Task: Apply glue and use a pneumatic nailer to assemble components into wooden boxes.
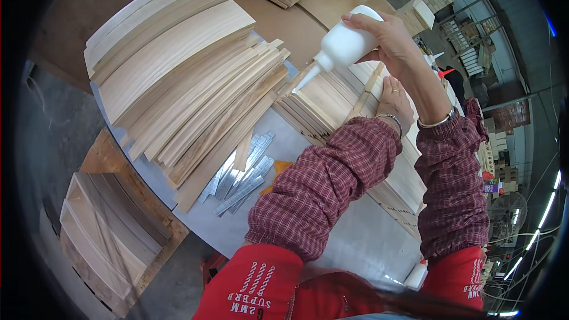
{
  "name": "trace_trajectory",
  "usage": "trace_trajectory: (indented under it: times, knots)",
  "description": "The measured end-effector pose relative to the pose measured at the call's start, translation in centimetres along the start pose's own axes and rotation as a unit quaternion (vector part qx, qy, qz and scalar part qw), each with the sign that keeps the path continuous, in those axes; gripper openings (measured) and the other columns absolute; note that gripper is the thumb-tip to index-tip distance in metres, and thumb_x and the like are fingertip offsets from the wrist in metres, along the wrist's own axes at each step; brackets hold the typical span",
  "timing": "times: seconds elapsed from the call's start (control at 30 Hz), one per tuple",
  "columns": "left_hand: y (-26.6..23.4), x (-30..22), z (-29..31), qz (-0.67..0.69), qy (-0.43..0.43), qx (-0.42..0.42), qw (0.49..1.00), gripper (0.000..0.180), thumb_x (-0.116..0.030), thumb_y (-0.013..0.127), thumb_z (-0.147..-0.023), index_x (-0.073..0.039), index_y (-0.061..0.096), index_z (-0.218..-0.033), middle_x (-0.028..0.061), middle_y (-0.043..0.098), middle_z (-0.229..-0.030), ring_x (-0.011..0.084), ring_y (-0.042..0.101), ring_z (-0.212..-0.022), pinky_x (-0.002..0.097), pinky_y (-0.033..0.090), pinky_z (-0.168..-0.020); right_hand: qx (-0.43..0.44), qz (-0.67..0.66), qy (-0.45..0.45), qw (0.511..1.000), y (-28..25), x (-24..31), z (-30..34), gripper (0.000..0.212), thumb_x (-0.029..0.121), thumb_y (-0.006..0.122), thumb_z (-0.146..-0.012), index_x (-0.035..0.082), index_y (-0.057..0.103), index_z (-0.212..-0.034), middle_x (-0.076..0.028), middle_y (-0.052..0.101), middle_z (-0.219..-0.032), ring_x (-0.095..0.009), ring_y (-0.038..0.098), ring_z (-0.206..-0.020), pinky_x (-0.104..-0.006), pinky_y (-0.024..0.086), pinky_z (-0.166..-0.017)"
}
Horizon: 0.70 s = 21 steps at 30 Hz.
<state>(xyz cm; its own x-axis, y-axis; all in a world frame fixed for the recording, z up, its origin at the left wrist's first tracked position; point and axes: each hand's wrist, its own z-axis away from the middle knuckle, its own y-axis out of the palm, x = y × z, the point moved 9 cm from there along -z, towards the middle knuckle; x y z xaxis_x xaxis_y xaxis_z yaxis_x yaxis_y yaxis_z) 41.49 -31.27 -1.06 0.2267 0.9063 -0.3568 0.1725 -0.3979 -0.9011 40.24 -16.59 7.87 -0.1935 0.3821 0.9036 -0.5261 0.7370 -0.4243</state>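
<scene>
My right hand (388, 38) is wrapped round a white squeeze bottle (348, 38), tilted with its long nozzle pointing down and left. The nozzle's tip is at the near-left corner of a stack of pale wooden panels (320, 104); whether it touches the wood I cannot tell. My left hand (396, 104), with a ring on one finger, lies on the panels with fingers extended, beside a narrow wooden strip (370, 89) that crosses them. Part of that hand is hidden by the checked sleeve.
Left of the panels are wooden slats (219, 95) and curved boards (172, 53). Metal staple strips (246, 181) lie on the grey table (349, 231). A second white bottle (416, 274) is near my right sleeve. A curved wooden frame (106, 237) stands lower left.
</scene>
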Motion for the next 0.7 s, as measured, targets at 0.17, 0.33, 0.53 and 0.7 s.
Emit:
trace_trajectory:
  times: [0.17,0.33,0.53,0.7]
  knots:
    - [-0.3,0.4,0.4,0.028,0.014,-0.011,0.999,0.063,-0.035,0.042,-0.093,0.014,0.041,-0.132,0.0342,0.034,-0.14,0.0465,0.027,-0.135,0.0569,0.008,-0.11,-0.01,0.015,-0.007,1.0,-0.1,0.5,-0.4,0.052,0.022,0.076,-0.071,-0.013,0.057,-0.104,-0.026,0.063,-0.092,-0.035,0.067,-0.078,-0.0385,0.06,-0.058]
    - [-1.2,0.4,0.8,0.003,0.0,-0.012,1.0,0.063,-0.037,0.043,-0.093,0.013,0.042,-0.131,0.0336,0.034,-0.141,0.0473,0.026,-0.135,0.057,0.009,-0.11,-0.032,0.03,-0.009,0.999,-0.9,0.9,-0.8,0.05,0.018,0.075,-0.072,-0.015,0.055,-0.105,-0.027,0.063,-0.093,-0.036,0.067,-0.077,-0.0392,0.061,-0.058]
    - [-1.2,0.5,1.1,-0.026,-0.001,0.012,1.0,0.062,-0.039,0.043,-0.093,0.01,0.045,-0.131,0.0327,0.034,-0.142,0.0484,0.026,-0.135,0.0575,0.009,-0.109,-0.029,0.048,-0.001,0.998,-2.0,0.8,-1.5,0.059,0.024,0.077,-0.071,-0.013,0.054,-0.11,-0.027,0.062,-0.098,-0.038,0.067,-0.083,-0.0404,0.061,-0.062]
    - [-1.3,0.3,1.2,-0.022,0.002,-0.015,1.0,0.063,-0.04,0.047,-0.091,0.011,0.047,-0.129,0.0323,0.038,-0.139,0.0475,0.028,-0.133,0.0547,0.012,-0.11,-0.048,0.066,0.003,0.997,-3.3,0.7,-2.1,0.06,0.026,0.077,-0.071,-0.013,0.054,-0.111,-0.027,0.062,-0.099,-0.038,0.066,-0.086,-0.0411,0.061,-0.064]
